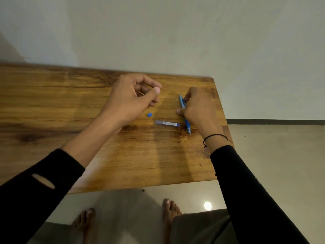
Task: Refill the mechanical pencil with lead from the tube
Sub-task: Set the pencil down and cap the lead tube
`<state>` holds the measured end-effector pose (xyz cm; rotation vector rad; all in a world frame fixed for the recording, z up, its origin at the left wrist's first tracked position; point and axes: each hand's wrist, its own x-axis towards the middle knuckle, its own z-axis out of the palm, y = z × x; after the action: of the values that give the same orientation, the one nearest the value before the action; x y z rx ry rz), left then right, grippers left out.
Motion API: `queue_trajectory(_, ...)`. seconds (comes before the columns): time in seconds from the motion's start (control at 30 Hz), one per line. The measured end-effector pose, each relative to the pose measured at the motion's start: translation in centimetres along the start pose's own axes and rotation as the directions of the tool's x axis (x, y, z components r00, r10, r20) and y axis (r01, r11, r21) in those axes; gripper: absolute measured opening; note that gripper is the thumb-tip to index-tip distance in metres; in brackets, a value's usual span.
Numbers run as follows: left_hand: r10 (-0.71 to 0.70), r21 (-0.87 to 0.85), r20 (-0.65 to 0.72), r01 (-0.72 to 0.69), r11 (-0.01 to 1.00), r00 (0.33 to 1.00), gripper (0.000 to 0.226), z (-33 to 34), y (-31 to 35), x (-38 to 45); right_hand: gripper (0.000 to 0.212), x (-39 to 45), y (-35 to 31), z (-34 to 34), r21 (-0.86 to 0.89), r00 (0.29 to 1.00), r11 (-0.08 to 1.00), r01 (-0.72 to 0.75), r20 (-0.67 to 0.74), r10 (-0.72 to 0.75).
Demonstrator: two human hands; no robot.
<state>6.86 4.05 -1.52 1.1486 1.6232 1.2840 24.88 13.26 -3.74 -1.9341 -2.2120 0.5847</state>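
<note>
Table with both hands over its far right part.
Left hand hovers loosely curled, pinching a thin lead; right hand grips the pencil near the right edge; tube and cap lie between.

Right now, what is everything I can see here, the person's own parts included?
Wooden table: one, brown, against the pale wall.
Blue mechanical pencil: one, under the right hand, near the table's right edge.
Lead tube: one, purplish-blue, flat on the table left of the pencil.
Small blue cap: one, lying near the left hand.
Thin lead: one, seemingly pinched in the left hand.
Black wristband: one, right wrist.
Hands: left hand, right hand; black sleeves; bare feet below.
</note>
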Motion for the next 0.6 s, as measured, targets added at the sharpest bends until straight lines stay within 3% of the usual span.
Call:
queue_trajectory(0.13, 0.003, -0.013, -0.008, -0.003, 1.000, 1.000, 0.010, -0.3, 0.3, 0.0, 0.046, -0.5, -0.2, -1.4, -0.026, 0.996, 0.997, 0.070, -0.047, -0.071)
queue_trajectory(0.2, 0.007, -0.018, -0.021, -0.007, 1.000, 1.000, 0.010, -0.5, 0.4, 0.1, 0.043, -0.8, -0.4, -2.4, -0.070, 0.970, 0.969, 0.238, 0.064, -0.234)
queue_trajectory(0.27, -0.001, -0.022, -0.041, 0.000, 1.000, 0.999, 0.011, -0.6, 0.5, 0.2, 0.034, -1.5, -1.0, -2.7, -0.084, 0.891, 0.907, 0.413, 0.245, -0.383)
queue_trajectory(0.37, -0.015, -0.049, -0.075, 0.012, 0.999, 0.997, 0.010, -0.7, 0.4, 0.4, 0.020, -2.6, -1.7, -1.4, -0.153, 0.822, 0.830, 0.536, 0.320, -0.472)
queue_trajectory(0.5, -0.032, -0.041, -0.123, 0.028, 0.999, 0.992, 0.007, -0.9, 0.0, 0.6, 0.021, -2.6, -1.8, -0.7, -0.165, 0.815, 0.815, 0.556, 0.303, -0.494)
queue_trajectory(0.6, -0.057, -0.047, -0.179, 0.050, 0.998, 0.982, 0.004, -1.1, -0.3, 0.8, 0.022, -2.1, -2.1, -1.3, 0.066, 0.867, 0.882, 0.467, 0.162, -0.471)
